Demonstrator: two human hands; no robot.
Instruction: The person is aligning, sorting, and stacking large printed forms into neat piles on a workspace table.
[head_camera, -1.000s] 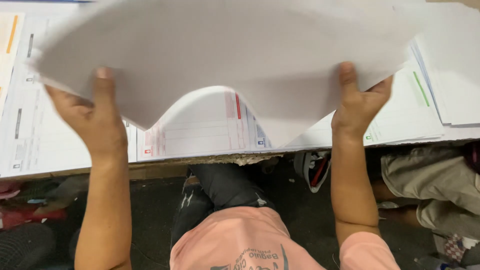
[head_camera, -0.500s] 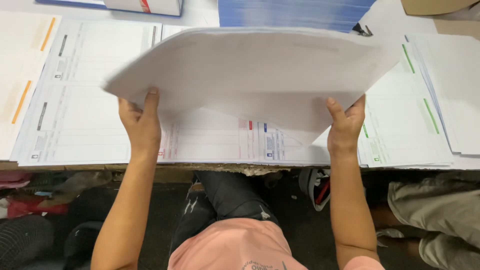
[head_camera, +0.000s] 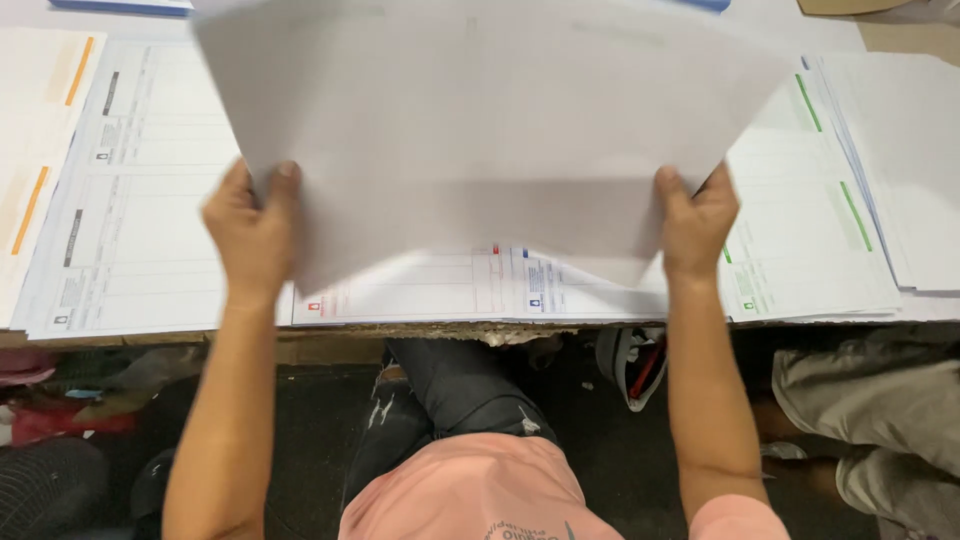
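I hold a big white paper sheet (head_camera: 480, 130) up over the table with both hands. My left hand (head_camera: 250, 235) grips its lower left edge, thumb on top. My right hand (head_camera: 698, 222) grips its lower right edge. The sheet is blank on the side facing me and sags a little in the middle. Under it lies a stack of printed forms (head_camera: 470, 290) with red and blue marks, near the table's front edge. The sheet hides most of that stack.
More stacks of printed forms lie side by side: grey-lined forms (head_camera: 130, 230) at the left, orange-marked sheets (head_camera: 35, 180) at the far left, green-marked forms (head_camera: 810, 240) at the right. Another person's legs in khaki trousers (head_camera: 870, 410) are at the lower right. A shoe (head_camera: 630, 365) lies on the floor.
The sheet has flattened and risen toward the camera, so it hides more of the table. My hands have moved wider apart along its lower edge.
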